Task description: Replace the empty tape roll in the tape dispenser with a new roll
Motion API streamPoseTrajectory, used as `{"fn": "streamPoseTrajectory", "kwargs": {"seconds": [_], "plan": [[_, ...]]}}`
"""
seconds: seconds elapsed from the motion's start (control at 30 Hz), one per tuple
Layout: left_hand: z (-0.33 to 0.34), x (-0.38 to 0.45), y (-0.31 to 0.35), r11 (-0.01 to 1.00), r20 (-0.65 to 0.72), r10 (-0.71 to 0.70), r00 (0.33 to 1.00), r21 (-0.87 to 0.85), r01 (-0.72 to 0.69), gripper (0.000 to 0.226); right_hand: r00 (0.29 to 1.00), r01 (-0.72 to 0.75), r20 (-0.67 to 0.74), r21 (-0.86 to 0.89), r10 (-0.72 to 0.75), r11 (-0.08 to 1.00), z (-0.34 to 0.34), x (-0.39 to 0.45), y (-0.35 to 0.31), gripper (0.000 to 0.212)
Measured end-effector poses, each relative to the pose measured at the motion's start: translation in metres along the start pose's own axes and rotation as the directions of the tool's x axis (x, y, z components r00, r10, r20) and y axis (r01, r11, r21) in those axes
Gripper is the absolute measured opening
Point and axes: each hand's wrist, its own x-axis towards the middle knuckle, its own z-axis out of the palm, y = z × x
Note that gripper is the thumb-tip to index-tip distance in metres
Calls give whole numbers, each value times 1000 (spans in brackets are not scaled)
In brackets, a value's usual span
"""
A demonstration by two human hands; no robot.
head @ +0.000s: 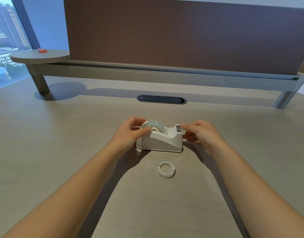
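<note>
Head view: left hand [130, 133] pinching light, slippery translucent tape roll [155, 125] by its rim in white plastic dispenser [160, 142]; right hand [199, 133] fingertips pressed together at cutter end.

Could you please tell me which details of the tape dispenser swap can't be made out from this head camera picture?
- Whether the new tape roll sits fully seated on its hub: left hand and dispenser walls cover it.
- Whether tape reaches the cutter: too small, right hand fingertips crowd it.
- Orange object on the round shelf: too small to identify.
</note>
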Motion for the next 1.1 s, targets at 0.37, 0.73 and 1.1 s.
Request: {"fn": "streamPoseTrajectory", "kwargs": {"seconds": [0.37,0.73,1.1], "plan": [[3,2,-3,1000,-5,14,1000,8,-14,33,948,-283,175,93,265,954,0,-1,10,30],[6,2,-3,1000,-17,14,1000,26,-13,29,945,-302,172,120,279,946,1,1,11,21],[11,-4,2,958,-24,36,999,286,-27,40,987,-159,37,38,158,987,4,-7,15,19]]}}
